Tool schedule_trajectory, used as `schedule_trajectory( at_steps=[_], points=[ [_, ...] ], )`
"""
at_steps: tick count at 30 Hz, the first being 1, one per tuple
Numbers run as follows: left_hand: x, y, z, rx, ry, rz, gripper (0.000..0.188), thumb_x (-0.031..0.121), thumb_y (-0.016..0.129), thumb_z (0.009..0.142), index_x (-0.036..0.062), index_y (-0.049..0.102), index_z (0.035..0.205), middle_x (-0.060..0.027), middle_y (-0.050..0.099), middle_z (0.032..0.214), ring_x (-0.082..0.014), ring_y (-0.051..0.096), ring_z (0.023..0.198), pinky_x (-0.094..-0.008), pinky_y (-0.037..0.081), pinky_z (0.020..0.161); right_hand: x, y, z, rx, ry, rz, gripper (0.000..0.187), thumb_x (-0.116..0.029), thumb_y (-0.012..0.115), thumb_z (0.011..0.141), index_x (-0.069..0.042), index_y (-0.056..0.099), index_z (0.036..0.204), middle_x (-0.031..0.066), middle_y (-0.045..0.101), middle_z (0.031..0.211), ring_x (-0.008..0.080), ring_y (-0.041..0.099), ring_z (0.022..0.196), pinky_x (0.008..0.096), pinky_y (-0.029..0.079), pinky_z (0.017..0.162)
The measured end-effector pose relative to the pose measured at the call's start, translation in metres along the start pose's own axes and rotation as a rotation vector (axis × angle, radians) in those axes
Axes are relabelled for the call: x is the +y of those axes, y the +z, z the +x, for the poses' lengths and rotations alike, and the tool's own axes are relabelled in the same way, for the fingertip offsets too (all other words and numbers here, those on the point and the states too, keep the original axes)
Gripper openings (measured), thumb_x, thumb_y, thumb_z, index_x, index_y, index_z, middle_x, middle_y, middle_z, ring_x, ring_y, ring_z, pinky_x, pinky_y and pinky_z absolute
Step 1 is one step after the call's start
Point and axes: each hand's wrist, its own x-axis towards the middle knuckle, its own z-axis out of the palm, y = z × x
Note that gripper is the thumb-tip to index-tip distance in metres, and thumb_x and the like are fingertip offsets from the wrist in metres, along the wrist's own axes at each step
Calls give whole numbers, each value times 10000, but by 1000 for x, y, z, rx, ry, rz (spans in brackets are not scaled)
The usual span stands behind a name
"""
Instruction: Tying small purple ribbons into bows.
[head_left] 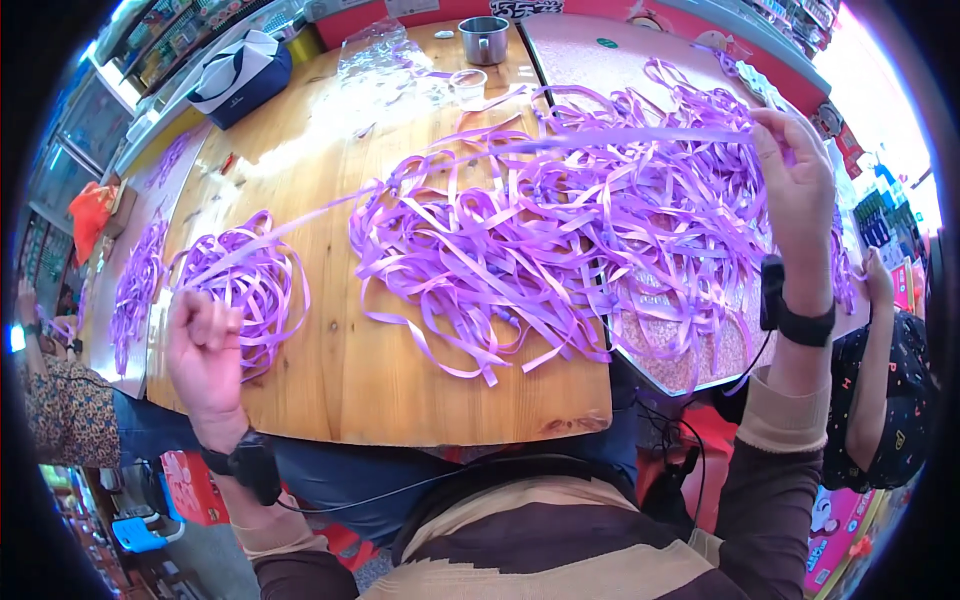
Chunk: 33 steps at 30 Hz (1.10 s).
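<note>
Holds a purple ribbon (pixel 640 136) stretched taut above a wooden table (pixel 330 390), between left hand (pixel 207 345) and right hand (pixel 797 165). Runs lengthwise mainly from side to side, climbing at a slant from the left hand toward the far side of the table, then levelling into a nearly flat band on the way to the right hand. Points at one end toward the near left, at the other toward the right. Crosses over the far part of a large tangled heap of purple ribbons (pixel 480 260), spread from the wood onto a pink-topped table (pixel 600 55). Pinches the strand between right thumb and fingertips, above the right side of the heap. Clenches the left fingers on the opposite stretch, hiding the exact contact behind curled knuckles, just in front of a smaller looped bundle of purple ribbons (pixel 285 285). Shows, toward the far edge, a metal mug (pixel 484 42), a clear plastic cup (pixel 468 85) and, at upper left, a blue-and-white bag (pixel 245 85).
</note>
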Motion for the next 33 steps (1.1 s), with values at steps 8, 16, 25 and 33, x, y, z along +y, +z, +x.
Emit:
schedule_trajectory(
  at_steps=[8,16,25,33],
  points=[
    [-60,120,3,-267,-244,619,172,142,472,903,18,568,831,24,493,650,-41,429,570,-194,367,551,-50,109,-56,-421,-306,175,427,-121,550,843,-12,411,1232,144,497,1158,250,444,1120,346,322,960],
    [-74,130,15,-539,-7,835,194,150,484,903,-3,561,810,-23,532,681,-73,494,622,-226,394,547,-68,141,-76,-761,179,693,336,-37,432,903,-13,364,1232,56,473,1091,92,453,1016,232,388,859],
    [-88,127,39,-594,-57,1036,210,163,471,903,-2,545,797,0,471,656,-63,426,613,-224,368,543,-34,152,-57,-534,-213,284,101,-6,603,781,0,594,882,67,557,770,136,524,674,250,407,587],
    [-130,147,178,-414,152,1260,254,278,496,869,38,576,881,56,454,616,-41,414,552,-202,345,492,5,158,-48,-394,387,741,173,-137,579,851,10,620,933,-20,595,794,29,506,708,176,411,627]
  ],
)
